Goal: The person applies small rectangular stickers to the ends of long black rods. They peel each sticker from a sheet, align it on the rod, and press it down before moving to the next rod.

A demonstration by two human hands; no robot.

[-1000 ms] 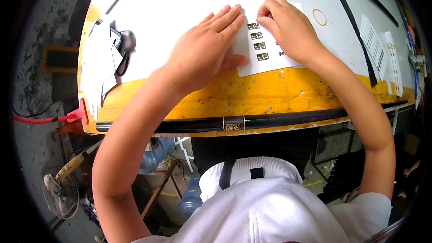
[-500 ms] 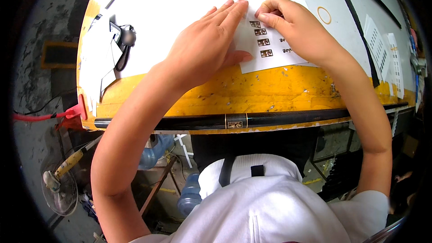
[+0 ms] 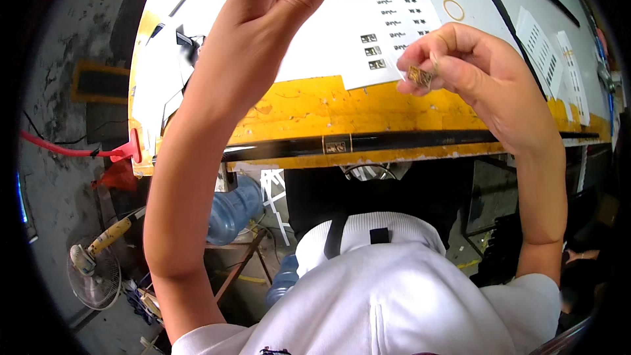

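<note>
A small gold-and-black sticker (image 3: 419, 77) was pinched between the thumb and fingers of a person's right hand (image 3: 486, 69) — over the yellow table edge (image 3: 296, 102), beside a white sheet (image 3: 382, 31). The left hand (image 3: 266, 23) was raised, fingers curved — whether gripping anything, one cannot tell.

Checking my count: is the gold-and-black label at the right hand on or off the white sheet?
Off: the right hand pinches the label, tilted, apart from the white sheet.

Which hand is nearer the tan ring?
Right: the right hand is just below the tan ring in view; the left hand is well to its left.
</note>
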